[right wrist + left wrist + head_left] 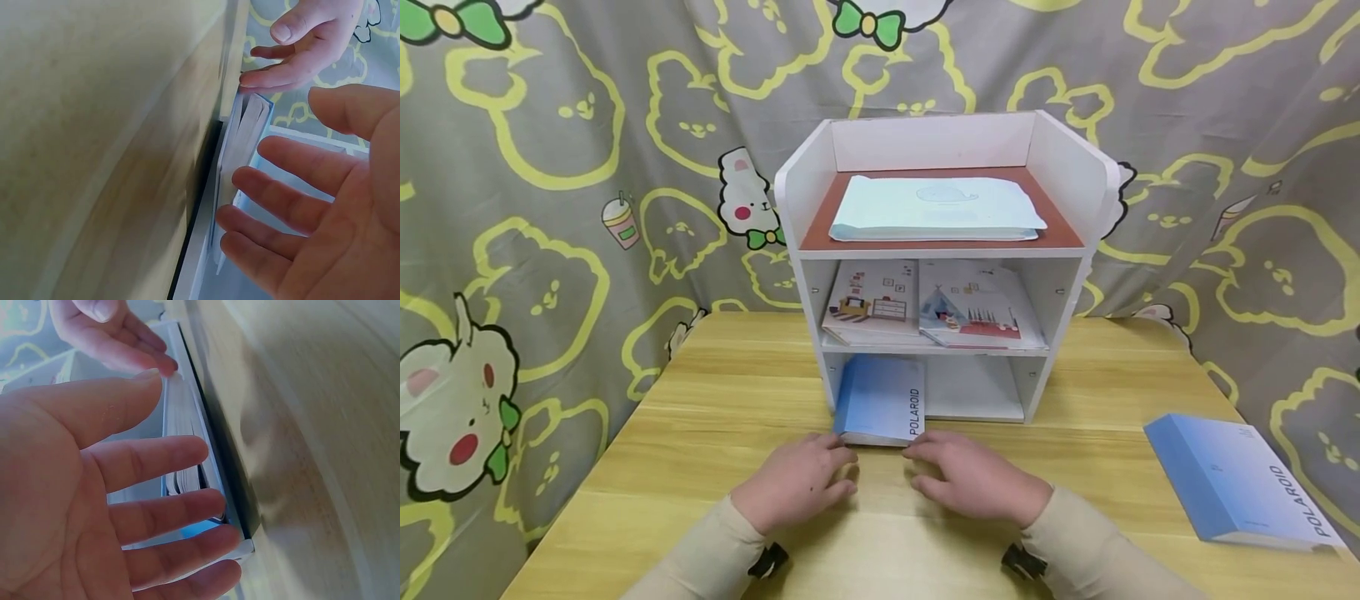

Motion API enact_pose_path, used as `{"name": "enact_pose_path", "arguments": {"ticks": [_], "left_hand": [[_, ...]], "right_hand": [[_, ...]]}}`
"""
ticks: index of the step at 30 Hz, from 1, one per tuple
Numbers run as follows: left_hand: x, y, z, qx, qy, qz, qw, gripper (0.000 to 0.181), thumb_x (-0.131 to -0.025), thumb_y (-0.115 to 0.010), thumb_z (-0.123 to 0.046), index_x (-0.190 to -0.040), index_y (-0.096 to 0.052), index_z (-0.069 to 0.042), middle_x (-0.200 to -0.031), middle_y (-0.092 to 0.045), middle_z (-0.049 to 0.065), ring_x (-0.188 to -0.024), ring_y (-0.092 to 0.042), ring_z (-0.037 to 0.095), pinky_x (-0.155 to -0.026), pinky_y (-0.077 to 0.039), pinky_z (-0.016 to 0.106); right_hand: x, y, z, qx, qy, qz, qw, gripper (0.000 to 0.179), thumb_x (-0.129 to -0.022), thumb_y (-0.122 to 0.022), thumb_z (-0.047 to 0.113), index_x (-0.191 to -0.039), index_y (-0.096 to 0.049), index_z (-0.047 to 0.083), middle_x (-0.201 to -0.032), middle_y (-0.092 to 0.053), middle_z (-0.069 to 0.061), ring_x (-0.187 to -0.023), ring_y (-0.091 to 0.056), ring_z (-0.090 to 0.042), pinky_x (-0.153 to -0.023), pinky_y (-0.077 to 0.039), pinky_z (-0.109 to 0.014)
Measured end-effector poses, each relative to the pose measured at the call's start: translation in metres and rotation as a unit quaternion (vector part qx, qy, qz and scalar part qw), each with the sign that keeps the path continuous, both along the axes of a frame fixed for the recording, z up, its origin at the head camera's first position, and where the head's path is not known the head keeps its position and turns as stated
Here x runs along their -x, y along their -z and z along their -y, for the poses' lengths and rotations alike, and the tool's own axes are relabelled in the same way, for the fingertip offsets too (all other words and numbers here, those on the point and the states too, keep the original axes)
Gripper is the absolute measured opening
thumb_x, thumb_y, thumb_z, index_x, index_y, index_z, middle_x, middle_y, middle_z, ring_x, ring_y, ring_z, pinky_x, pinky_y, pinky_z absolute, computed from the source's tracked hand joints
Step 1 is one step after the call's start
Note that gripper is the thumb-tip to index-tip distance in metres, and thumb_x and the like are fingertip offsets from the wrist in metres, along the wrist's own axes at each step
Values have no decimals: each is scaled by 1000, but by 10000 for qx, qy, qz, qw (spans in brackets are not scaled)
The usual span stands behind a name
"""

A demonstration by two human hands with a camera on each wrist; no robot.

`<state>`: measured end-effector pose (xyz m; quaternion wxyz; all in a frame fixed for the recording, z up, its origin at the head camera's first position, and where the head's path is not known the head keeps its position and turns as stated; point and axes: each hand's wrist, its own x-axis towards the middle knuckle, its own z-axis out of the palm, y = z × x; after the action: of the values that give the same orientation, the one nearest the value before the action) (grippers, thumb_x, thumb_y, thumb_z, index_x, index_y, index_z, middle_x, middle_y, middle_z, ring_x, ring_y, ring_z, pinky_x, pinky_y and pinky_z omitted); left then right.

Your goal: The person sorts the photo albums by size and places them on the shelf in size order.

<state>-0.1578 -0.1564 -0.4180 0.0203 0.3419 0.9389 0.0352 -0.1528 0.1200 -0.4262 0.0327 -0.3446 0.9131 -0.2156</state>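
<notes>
A blue-and-white book [883, 400] marked POLAROID lies in the left half of the lowest shelf compartment, its near end sticking out slightly past the shelf front. At its near left corner is my left hand [801, 479], fingers extended. My right hand [966, 475] reaches to the near right corner, also with fingers spread and nearly straight. Both wrist views show the book's page edges [181, 419] between the hands, and neither hand grips it. Fingertips appear to touch or nearly touch the corners; exact contact is hard to tell. The white shelf unit [1039, 387] stands around the book.
A second POLAROID book [1247, 483] lies on the wooden table [715, 400] at the right. Illustrated books [940, 304] fill the middle shelf. On the red-brown top shelf rests a pale-blue flat packet or book [936, 208]. A patterned grey curtain [572, 275] hangs behind and beside the table.
</notes>
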Motion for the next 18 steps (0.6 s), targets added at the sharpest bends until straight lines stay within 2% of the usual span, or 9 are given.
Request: {"name": "enact_pose_path", "arguments": {"ticks": [8, 18], "left_hand": [[7, 4, 0, -80, -77, 24, 9999, 45, -96, -67, -43, -126, -69, -10, -133, -62, 17, -118, -61, 36, -95, -53, 54], [16, 6, -1, -102, -165, 57, 9998, 48, -96, -67, -43, -132, -66, -11, -138, -58, 17, -122, -58, 38, -95, -52, 55]], "right_hand": [[8, 2, 3, -128, -8, -223, 9997, 43, -100, -62, 32, -134, -65, 6, -137, -60, -12, -126, -56, -29, -108, -43, -48], [17, 2, 6, -224, 61, -262, 9994, 42, -100, -62, 33, -134, -65, 7, -141, -58, -15, -130, -53, -34, -111, -39, -52]]}}
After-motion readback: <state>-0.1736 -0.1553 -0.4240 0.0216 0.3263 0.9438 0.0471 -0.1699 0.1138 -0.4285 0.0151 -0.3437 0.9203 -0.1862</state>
